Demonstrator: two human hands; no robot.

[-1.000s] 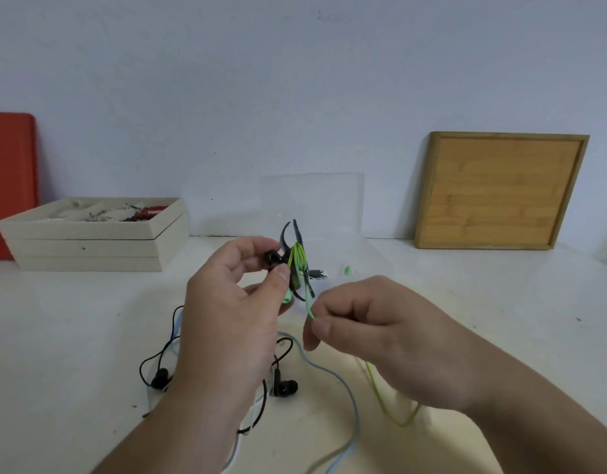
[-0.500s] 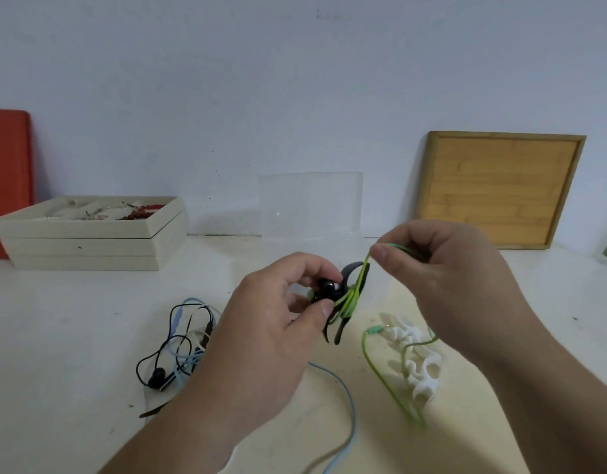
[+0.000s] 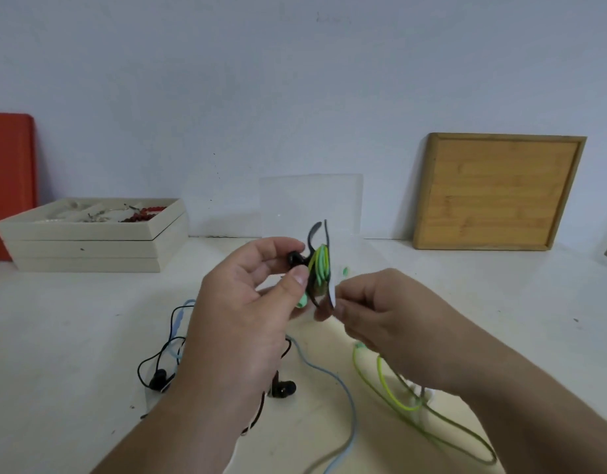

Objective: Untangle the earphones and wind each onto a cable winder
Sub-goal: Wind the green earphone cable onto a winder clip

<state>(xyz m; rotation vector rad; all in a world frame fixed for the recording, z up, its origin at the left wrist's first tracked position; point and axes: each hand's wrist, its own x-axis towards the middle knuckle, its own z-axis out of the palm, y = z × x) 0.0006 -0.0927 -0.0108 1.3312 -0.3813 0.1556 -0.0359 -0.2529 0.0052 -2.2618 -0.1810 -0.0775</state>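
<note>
Held up over the bench point(image 3: 89, 336) in the left hand point(image 3: 240, 323), fingers pinching: black winder point(image 3: 314, 265) wound with green earphone cable point(image 3: 320, 265). Right hand point(image 3: 380, 313) fingers curled, pinching the cable's loose end beside it.

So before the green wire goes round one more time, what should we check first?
1. Left hand holds the dark winder firmly: ok, thumb and fingers pinch it.
2. Right hand has the green earphone cable pinched: cannot tell, the fingertips hide it.
3. Loops already wound sit neatly on the winder: ok, green turns lie side by side.
4. Loose green cable is free of the blue cable: ok, they lie apart on the table.
5. Black earphones stay out of the way: ok, they lie below the left hand.
</note>
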